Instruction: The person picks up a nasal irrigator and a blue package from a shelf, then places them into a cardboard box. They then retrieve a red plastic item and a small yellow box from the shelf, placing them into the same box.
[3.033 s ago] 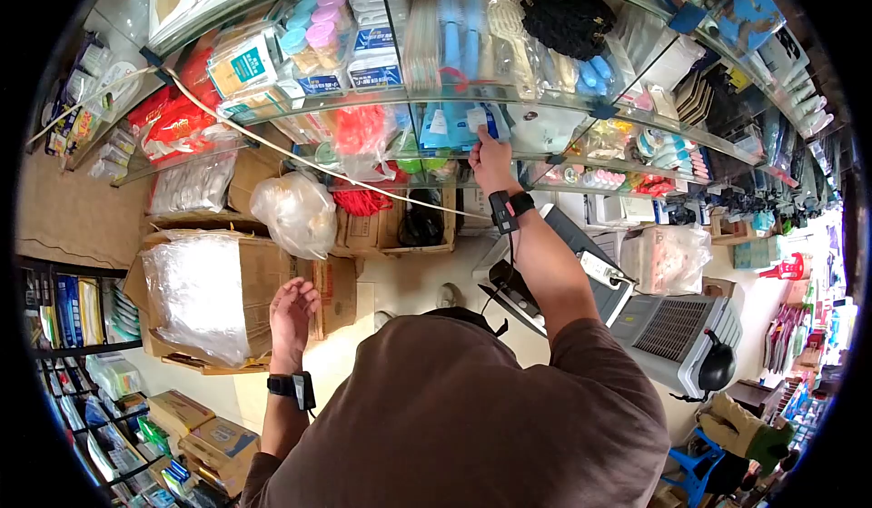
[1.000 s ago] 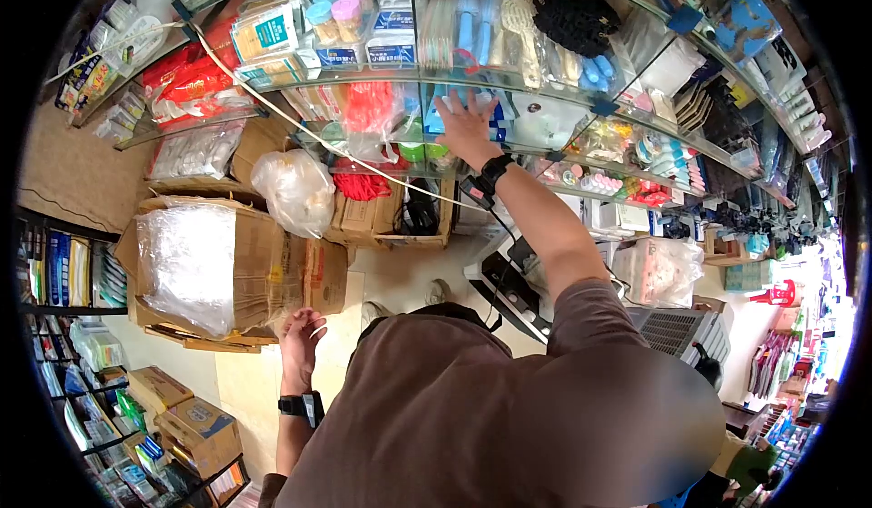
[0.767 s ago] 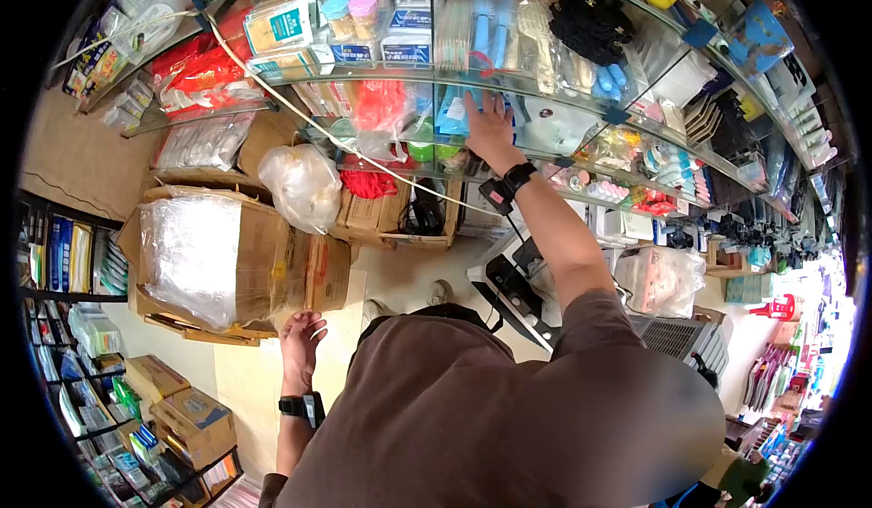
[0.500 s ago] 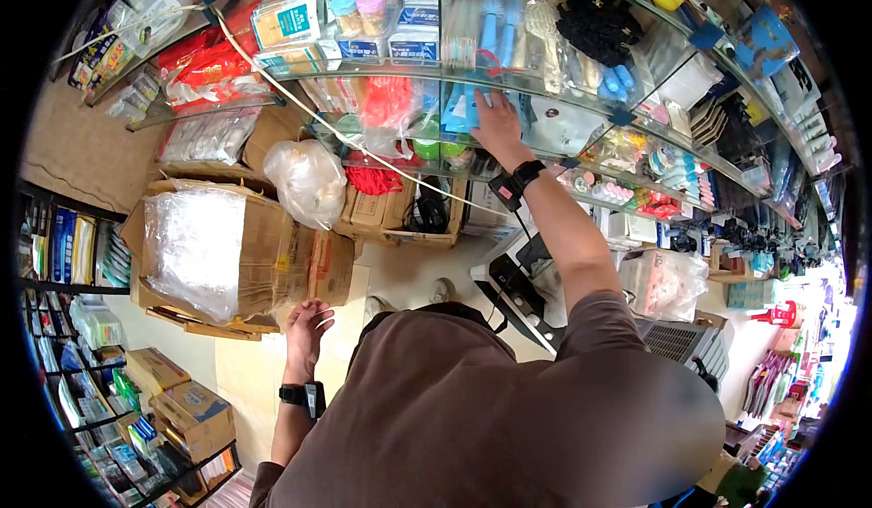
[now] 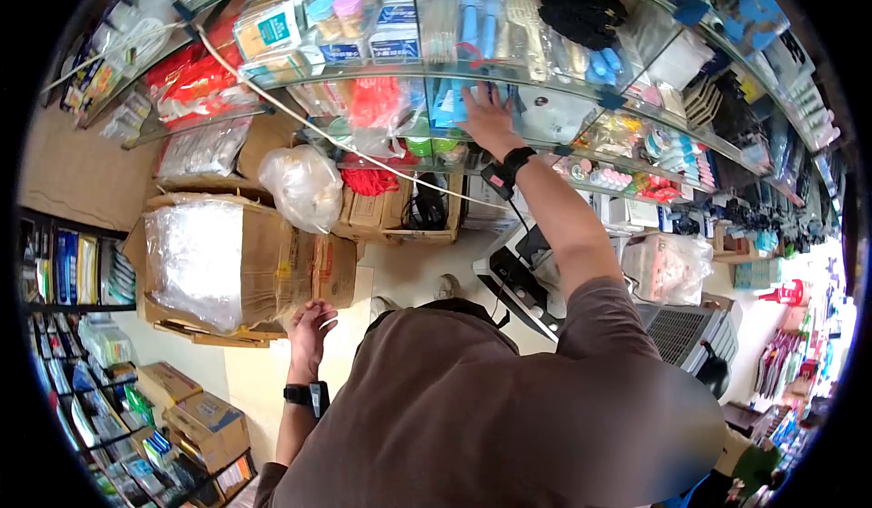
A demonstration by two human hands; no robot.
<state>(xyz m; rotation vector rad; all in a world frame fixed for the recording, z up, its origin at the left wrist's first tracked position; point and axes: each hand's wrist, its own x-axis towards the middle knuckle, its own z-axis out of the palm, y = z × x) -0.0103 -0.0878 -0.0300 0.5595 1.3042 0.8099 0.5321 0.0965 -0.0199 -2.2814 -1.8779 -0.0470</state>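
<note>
My right hand (image 5: 490, 123) reaches onto a glass shelf. Its fingers are spread over flat blue packets (image 5: 449, 104) and appear to touch them; nothing is gripped. A white packet (image 5: 551, 113) lies just to the right of that hand. My left hand (image 5: 312, 324) hangs low at my side, fingers loosely curled and apart, with nothing in it. It is beside a large cardboard box (image 5: 263, 272) with clear plastic wrap (image 5: 194, 258) on its top. Both wrists wear dark straps with small devices.
The glass shelf edge (image 5: 363, 72) runs across in front of me, stocked with packaged goods. A white cord (image 5: 300, 119) slants across it. A tied plastic bag (image 5: 302, 186) sits by the boxes. Smaller cartons (image 5: 207, 426) stand at lower left, and a grey slatted appliance (image 5: 677, 331) at right.
My right hand has spread its fingers wider over the blue packets. The whole view has shifted slightly. My left hand stays low beside the box.
</note>
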